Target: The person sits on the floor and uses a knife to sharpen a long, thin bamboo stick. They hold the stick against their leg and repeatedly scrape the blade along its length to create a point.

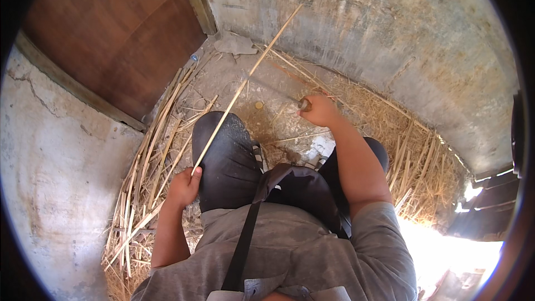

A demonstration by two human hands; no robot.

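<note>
My left hand (184, 187) is closed round the lower end of a long, thin bamboo strip (225, 112). The strip slants up and away across my left knee, its far end in front of the stained wall. In my right hand (320, 111) is a knife (304, 104), gripped by its short round handle. Its thin blade points left and is smeared by motion; the tip lies near the middle of the strip, and whether it touches cannot be told.
Long split strips (146, 167) lie heaped on the floor at my left. Shavings and straw (412, 153) are piled along the wall at right. A brown door panel (120, 33) stands at the far left, beside the plastered wall (384, 28). A dark strap (245, 242) crosses my lap.
</note>
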